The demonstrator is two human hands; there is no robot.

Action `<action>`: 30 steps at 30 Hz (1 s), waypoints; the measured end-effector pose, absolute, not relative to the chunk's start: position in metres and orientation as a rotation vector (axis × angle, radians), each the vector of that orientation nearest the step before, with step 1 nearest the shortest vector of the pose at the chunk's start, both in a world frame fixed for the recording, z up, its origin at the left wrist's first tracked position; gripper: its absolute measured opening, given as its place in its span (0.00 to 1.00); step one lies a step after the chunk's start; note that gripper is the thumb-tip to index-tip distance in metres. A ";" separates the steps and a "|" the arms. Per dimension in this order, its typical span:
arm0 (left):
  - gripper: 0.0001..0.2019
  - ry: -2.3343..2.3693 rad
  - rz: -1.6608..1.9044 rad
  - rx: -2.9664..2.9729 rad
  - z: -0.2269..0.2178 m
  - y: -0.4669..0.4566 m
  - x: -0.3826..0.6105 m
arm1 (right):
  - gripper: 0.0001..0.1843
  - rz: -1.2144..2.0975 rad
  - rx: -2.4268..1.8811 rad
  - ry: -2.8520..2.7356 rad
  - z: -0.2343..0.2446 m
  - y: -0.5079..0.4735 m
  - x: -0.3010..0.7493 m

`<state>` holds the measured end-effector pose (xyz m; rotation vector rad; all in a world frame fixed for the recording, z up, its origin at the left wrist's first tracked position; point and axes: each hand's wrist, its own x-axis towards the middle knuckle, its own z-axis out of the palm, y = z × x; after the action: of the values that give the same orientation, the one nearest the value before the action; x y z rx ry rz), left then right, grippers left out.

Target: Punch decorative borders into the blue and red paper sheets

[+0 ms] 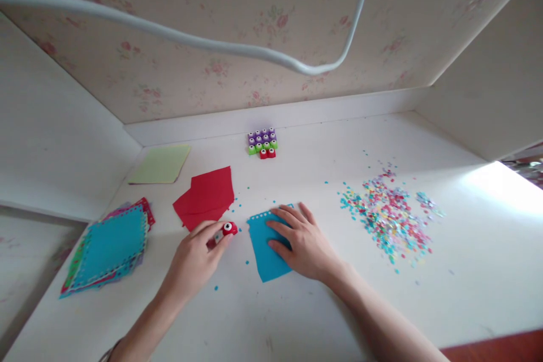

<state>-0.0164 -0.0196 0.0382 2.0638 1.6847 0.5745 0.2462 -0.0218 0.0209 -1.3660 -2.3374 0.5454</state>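
The left hand (195,257) has its fingertips pinched around a small red punch (229,229) that sits on the white desk (322,305), just left of a blue paper (267,249). The right hand (303,243) lies flat on that blue paper, fingers spread wide, gripping nothing, only pressing the sheet down. The top edge of the sheet shows a row of punched notches.

What could go wrong: the punch is small and held only at the fingertips, so it could tip or skid on the smooth desk if pressed off-centre. The blue paper could slide or crease under the flat hand if the palm shifts, and a punched edge could then come out uneven. A sweep of the right forearm could scatter the pile of confetti (388,215) lying well to the right (loose blue specks are already dotted around the sheet).

The desk is white and set into an alcove with white side walls and faded flowered wallpaper (237,28) behind. A white cable (203,42) hangs across the top of the view. At the back stands a block of purple, green and red punches (263,142). To the left lie a pale green sheet (160,165), red paper (206,197) and a stack of punched sheets (111,246) topped with blue.
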 end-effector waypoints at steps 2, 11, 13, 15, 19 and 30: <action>0.14 1.702 0.684 2.029 0.038 -0.026 -0.018 | 0.20 0.546 -1.365 -2.339 0.021 -0.022 0.246; 0.13 1.474 0.800 1.925 0.030 -0.063 0.008 | 0.20 0.637 -1.243 -2.131 0.031 -0.028 0.243; 0.14 1.422 0.794 1.934 0.029 -0.068 0.015 | 0.23 0.801 -1.119 -2.085 0.037 -0.037 0.238; 0.14 1.396 0.792 1.931 0.027 -0.072 0.020 | 0.23 0.941 -1.013 -2.080 0.043 -0.047 0.233; 0.13 1.375 0.772 1.888 0.026 -0.073 0.027 | 0.15 0.997 -1.065 -2.005 0.048 -0.064 0.228; 0.11 1.073 0.698 2.521 0.024 -0.058 0.034 | 0.18 0.931 -1.541 -1.434 0.025 -0.030 0.313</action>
<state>0.0338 -0.0579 0.0243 2.5209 1.0726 0.6980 0.3131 -0.0297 0.0248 -1.5410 -1.4338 0.9310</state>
